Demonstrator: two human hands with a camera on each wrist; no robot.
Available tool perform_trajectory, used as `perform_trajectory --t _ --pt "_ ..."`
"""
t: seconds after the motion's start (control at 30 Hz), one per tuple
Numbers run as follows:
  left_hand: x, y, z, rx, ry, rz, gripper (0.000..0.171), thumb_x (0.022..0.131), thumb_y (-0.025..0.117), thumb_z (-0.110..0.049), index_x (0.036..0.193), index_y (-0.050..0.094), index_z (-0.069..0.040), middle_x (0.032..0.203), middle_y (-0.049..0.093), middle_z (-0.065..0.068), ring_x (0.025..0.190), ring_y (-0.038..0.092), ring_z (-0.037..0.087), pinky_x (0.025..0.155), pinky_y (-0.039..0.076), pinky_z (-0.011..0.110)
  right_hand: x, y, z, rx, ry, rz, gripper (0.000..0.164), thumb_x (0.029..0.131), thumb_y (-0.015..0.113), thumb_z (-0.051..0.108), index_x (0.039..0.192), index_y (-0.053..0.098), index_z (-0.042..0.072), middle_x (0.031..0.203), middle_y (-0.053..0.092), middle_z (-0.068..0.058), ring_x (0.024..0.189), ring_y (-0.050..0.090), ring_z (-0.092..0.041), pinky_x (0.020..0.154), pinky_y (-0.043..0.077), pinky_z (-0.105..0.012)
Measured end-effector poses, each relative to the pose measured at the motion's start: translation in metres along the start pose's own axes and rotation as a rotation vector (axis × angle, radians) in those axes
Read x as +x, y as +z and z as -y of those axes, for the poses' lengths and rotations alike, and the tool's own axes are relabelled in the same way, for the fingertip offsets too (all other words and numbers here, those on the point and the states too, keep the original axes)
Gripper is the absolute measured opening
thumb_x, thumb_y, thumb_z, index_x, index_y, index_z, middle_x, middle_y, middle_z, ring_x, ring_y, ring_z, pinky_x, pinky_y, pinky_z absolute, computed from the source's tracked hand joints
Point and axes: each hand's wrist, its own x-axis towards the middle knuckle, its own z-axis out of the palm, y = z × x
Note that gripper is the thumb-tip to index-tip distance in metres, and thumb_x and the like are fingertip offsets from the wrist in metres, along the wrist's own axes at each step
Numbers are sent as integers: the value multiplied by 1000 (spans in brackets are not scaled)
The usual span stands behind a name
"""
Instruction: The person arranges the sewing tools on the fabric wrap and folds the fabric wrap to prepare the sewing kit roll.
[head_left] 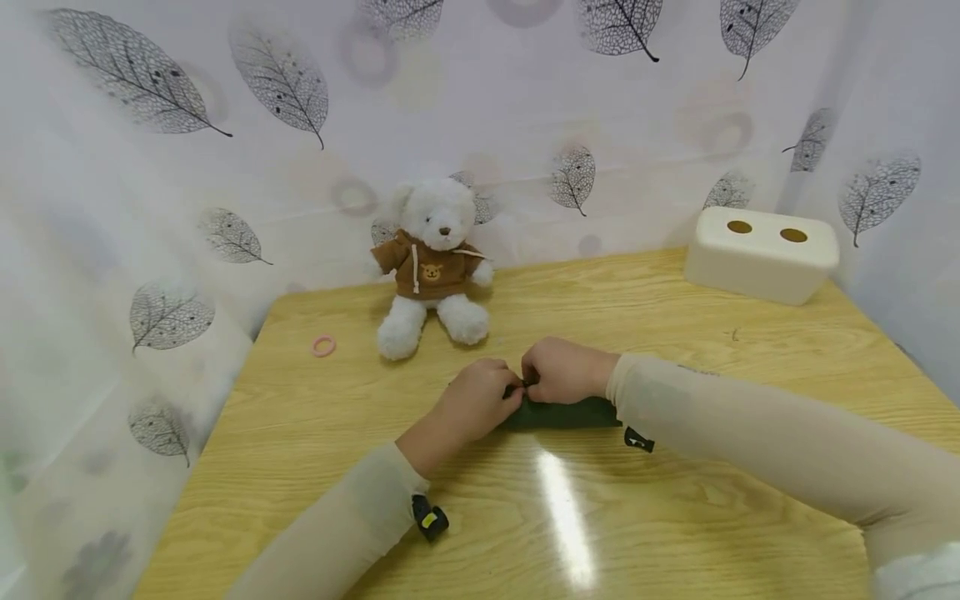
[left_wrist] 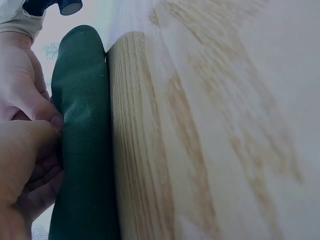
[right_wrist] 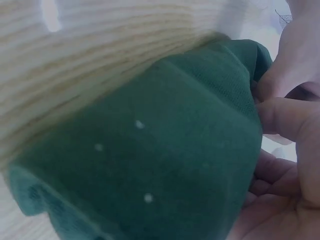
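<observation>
A soft, dark green pouch-like cloth (head_left: 573, 414) lies low on the table in front of me. My left hand (head_left: 480, 396) pinches its upper edge between thumb and fingers. Right beside it, my right hand (head_left: 566, 371) pinches the same edge, and the fingertips of both hands nearly meet. In the left wrist view the cloth (left_wrist: 82, 135) stands as a rounded, bulging strip along the tabletop. Small pale specks dot the cloth (right_wrist: 150, 150) in the right wrist view, where one corner folds over. What lies under the fingertips is hidden.
A white teddy bear (head_left: 431, 271) in a brown hoodie sits behind the hands. To the left lies a pink ring (head_left: 323, 346). A cream box (head_left: 761, 254) with two round holes stands at the back right of the wooden table (head_left: 300, 467). Leaf-patterned curtains (head_left: 487, 100) hang behind.
</observation>
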Motion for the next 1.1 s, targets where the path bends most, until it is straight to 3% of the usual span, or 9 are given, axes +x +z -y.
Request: perform_trajectory --t 0.13,0.5,0.6,0.7,0.83,1.1 --pt "0 0 -1 -15 -12 -1 12 96 70 -17 94 79 -8 83 67 3 75 63 16 68 54 28 1 0 0 -27 -19 -6 10 93 66 12 84 69 12 70 61 4 57 51 -9 57 44 -25" --pt "0 0 -2 7 43 -20 12 98 68 -13 93 77 -6 85 67 5 78 64 18 70 55 29 0 3 -1 -12 -34 -36 24 92 63 11 69 58 14 56 44 5 46 35 -8 49 31 -23" --pt "-1 -1 -1 19 48 -24 12 97 69 -14 94 77 -6 85 67 4 78 64 18 69 54 28 0 3 -3 -5 -55 -31 17 93 63 11 77 67 11 63 54 5 52 45 -7 53 40 -24" --pt "-2 -2 -1 20 58 -30 12 97 69 -14 94 78 -7 85 67 4 77 64 17 69 54 28 -1 1 -7 10 -52 -20 14 96 61 12 93 75 9 82 68 3 66 58 -7 66 52 -28" --pt "-2 -4 -2 3 60 -30 12 97 68 -15 94 77 -7 85 66 4 76 62 17 68 53 26 -2 -3 -10 29 -23 -16 20 99 59 11 104 78 9 98 73 -2 78 64 -9 78 56 -34" --pt "-1 -5 -3 -10 8 -26 12 96 69 -14 94 77 -6 84 67 4 77 63 16 69 53 26 0 -4 -8 69 -23 21 14 96 64 13 100 77 10 88 71 2 70 62 -9 70 54 -30"
